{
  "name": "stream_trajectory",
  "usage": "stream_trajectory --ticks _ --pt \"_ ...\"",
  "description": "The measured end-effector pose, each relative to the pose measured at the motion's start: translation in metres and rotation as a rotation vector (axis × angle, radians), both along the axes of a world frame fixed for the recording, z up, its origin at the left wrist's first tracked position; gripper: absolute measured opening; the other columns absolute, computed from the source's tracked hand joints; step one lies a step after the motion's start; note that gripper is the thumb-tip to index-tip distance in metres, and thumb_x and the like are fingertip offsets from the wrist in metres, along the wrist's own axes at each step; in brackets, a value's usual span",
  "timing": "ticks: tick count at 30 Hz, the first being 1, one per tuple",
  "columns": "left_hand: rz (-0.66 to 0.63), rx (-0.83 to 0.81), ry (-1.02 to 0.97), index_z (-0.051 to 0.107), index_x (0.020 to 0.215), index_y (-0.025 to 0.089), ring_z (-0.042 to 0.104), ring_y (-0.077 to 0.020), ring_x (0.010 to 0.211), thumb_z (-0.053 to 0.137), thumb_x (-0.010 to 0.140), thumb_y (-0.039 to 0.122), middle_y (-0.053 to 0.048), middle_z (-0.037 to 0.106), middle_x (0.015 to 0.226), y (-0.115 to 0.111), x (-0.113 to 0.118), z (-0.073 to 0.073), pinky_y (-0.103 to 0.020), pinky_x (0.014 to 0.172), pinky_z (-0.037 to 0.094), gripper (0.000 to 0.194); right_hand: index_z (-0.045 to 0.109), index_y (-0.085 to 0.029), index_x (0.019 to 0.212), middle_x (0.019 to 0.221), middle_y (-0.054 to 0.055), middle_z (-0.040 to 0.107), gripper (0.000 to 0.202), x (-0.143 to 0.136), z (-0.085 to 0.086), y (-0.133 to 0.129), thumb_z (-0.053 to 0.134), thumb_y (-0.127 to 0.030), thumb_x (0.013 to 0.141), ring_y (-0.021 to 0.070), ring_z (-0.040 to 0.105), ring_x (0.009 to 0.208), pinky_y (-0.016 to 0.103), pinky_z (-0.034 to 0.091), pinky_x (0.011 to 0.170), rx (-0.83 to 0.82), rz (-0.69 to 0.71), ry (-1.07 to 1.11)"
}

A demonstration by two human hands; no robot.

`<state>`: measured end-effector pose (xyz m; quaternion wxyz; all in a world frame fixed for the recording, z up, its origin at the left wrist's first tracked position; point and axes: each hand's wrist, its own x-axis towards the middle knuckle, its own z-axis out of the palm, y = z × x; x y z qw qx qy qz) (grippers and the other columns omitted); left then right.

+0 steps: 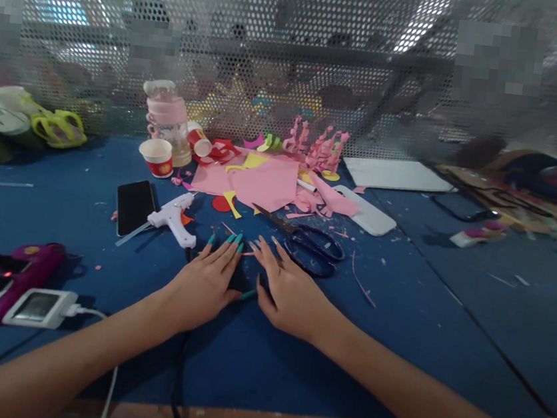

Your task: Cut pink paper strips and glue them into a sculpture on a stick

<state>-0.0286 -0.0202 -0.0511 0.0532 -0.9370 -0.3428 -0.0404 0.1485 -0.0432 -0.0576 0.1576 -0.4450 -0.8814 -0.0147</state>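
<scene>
My left hand (208,283) lies palm down on the blue table (250,373), fingers stretched out, long teal nails showing. Beside it my right hand (290,292) also rests flat with its fingers extended. Neither holds anything that I can see; a thin pink strip shows between the fingertips. A white glue gun (175,219) lies just beyond my left fingers. Open scissors with dark blue handles (318,240) are near my right fingertips. Behind them are pink paper sheets (266,182), yellow scraps and a red paper circle (223,203).
A black phone (136,207), paper cup (157,157) and pink-lidded bottle (168,119) stand or lie at the left back. A purple power strip (32,271) and cables are at left. Pink curled paper pieces (323,147) stand before the perforated metal screen (276,54).
</scene>
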Motion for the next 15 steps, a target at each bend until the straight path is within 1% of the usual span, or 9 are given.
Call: stream_trajectory --ticks 3,5,12,15 --pt "0.008 -0.031 0.02 0.041 0.122 0.003 0.035 -0.028 0.122 0.04 0.082 0.038 -0.02 0.039 0.131 0.0001 -0.0001 0.0008 -0.044 0.096 0.033 0.054 0.019 0.012 0.127 0.12 0.027 0.048 0.06 0.0003 0.0004 0.0001 0.035 -0.014 0.075 0.0276 0.041 0.117 0.047 0.028 0.102 -0.025 0.019 -0.007" --pt "0.018 -0.049 0.024 0.039 0.123 0.002 0.033 -0.0283 0.123 0.039 0.082 0.039 -0.02 0.037 0.132 0.0 0.0 0.0013 -0.044 0.097 0.032 0.055 0.02 0.013 0.126 0.122 0.028 0.045 0.06 0.0004 0.0007 0.0002 0.035 -0.014 0.075 0.0281 0.039 0.119 0.047 0.027 0.103 -0.034 0.029 -0.012" --pt "0.039 -0.117 0.025 0.034 0.126 0.001 0.027 -0.0293 0.126 0.037 0.082 0.041 -0.021 0.032 0.134 0.0013 0.0004 0.002 -0.046 0.1 0.026 0.06 0.02 0.014 0.125 0.122 0.028 0.045 0.059 0.0 -0.0007 0.0027 0.033 -0.013 0.074 0.0278 0.039 0.119 0.049 0.029 0.101 -0.009 0.035 -0.011" --pt "0.044 -0.137 0.006 0.033 0.127 0.002 0.026 -0.0288 0.126 0.035 0.082 0.043 -0.021 0.032 0.135 0.0042 0.0 0.0017 -0.046 0.1 0.025 0.061 0.019 0.011 0.127 0.121 0.027 0.046 0.06 0.0005 -0.0018 0.005 0.033 -0.013 0.074 0.028 0.039 0.119 0.05 0.031 0.099 -0.008 0.032 0.003"
